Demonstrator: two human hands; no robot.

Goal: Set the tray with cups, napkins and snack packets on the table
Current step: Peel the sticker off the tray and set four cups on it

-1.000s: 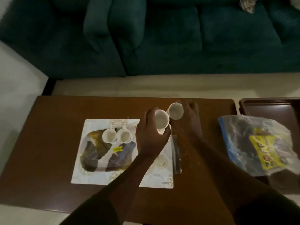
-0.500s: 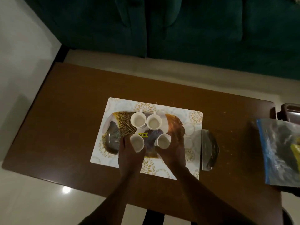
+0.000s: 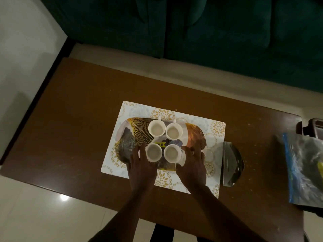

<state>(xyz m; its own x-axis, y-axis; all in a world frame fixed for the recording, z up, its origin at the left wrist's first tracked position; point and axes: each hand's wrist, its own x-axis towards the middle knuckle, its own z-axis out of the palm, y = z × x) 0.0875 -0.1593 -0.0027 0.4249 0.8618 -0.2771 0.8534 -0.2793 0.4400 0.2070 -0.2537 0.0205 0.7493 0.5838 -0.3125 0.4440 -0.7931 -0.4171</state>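
A tray with a gold leaf pattern lies on a white placemat on the brown table. Several white cups stand on it in a square: two far cups and two near cups. My left hand rests beside the near left cup, fingers loose along its left side. My right hand sits beside the near right cup with fingers spread. Both cups stand upright on the tray.
A shiny flat packet lies just right of the placemat. A clear plastic bag with a blue edge sits at the table's right end, beside a dark brown object. A green sofa runs behind the table.
One second ago both hands carried a cup each above the table. They set the cups on the near side of the tray, and the fingers have now loosened. The view shifted left.
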